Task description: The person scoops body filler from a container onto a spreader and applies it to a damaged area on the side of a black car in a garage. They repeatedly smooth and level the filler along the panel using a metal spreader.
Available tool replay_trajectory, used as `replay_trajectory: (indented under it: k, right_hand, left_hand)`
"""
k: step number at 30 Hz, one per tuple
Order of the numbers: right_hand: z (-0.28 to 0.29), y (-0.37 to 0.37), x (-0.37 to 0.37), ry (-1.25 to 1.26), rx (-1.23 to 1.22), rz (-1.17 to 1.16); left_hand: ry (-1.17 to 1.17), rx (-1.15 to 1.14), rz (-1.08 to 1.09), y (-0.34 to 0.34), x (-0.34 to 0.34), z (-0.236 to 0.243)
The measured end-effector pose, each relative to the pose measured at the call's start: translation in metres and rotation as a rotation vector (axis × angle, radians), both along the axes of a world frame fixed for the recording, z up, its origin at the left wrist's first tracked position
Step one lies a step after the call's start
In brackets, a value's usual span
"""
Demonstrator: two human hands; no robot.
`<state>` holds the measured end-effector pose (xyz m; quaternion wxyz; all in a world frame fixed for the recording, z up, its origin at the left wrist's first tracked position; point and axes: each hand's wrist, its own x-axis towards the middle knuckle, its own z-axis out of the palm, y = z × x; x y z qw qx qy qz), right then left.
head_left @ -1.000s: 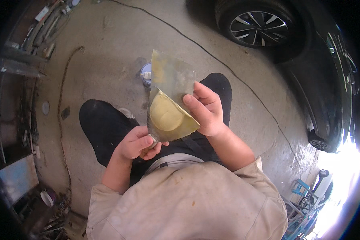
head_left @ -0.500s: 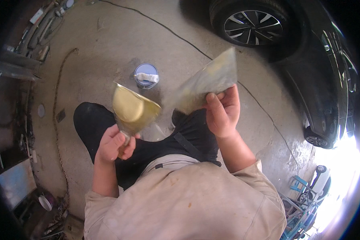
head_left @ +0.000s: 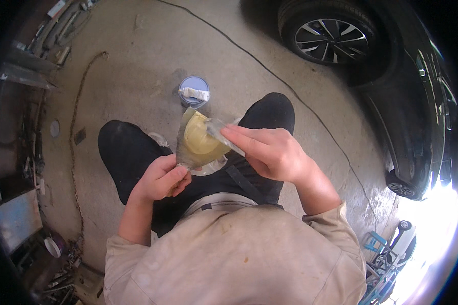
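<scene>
In my left hand [head_left: 164,178] is a translucent, olive-stained scraper [head_left: 185,160], gripped near its lower end and bearing a smooth mound of pale yellow paste [head_left: 199,141]. My right hand [head_left: 267,155] grips a second translucent scraper [head_left: 231,141], tilted with its blade over the right part of the paste; whether it presses in is unclear. My right fingers lie along that scraper. Just beyond them on the concrete stands a round can with a blue-grey lid [head_left: 194,83], with a white tube [head_left: 194,93] lying across it.
I sit low, black-trousered knees bent [head_left: 122,147]. A dark car [head_left: 402,127] with a large wheel [head_left: 331,39] stands at the right, a cable [head_left: 310,109] crossing the floor beside it. Metal parts [head_left: 25,73] line the left; blue metal frames [head_left: 379,249] are at the lower right.
The scrapers overlapped, then parted half a second ago with the right one raised. Now my right hand has turned and brought its scraper back over the paste in my left hand.
</scene>
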<state>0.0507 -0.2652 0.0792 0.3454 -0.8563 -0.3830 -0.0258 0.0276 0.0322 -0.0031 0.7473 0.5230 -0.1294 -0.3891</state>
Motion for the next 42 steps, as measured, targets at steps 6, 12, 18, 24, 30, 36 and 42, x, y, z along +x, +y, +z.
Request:
replay_trajectory:
  k: [6,12,18,24,30,36,42]
  right_hand:
    - [-0.024,-0.006,0.005,0.319,-0.295,0.0]
    - [-0.021,-0.008,0.019,0.278,0.309,-0.483]
    - [-0.027,0.03,0.033,1.068,0.995,-0.457]
    - [-0.056,0.045,0.004,1.527,0.866,-0.258]
    - [-0.074,0.034,0.002,1.079,0.939,-0.714]
    - [-0.045,0.014,0.012,0.46,1.087,-0.579]
    - [-0.028,0.017,0.002,-0.203,0.555,-0.256]
  left_hand:
    - [0.073,-0.043,0.044,0.004,-0.005,-0.006]
    - [0.268,-0.182,-0.081,-0.004,-0.008,-0.006]
    - [0.36,-0.356,-0.237,-0.026,-0.01,-0.007]
    - [0.315,-0.519,-0.011,-0.024,0.005,-0.011]
    - [0.243,-0.433,0.217,0.002,0.018,-0.002]
    - [0.104,-0.104,-0.042,-0.012,0.003,0.004]
    - [0.041,-0.004,0.059,-0.025,-0.001,-0.003]
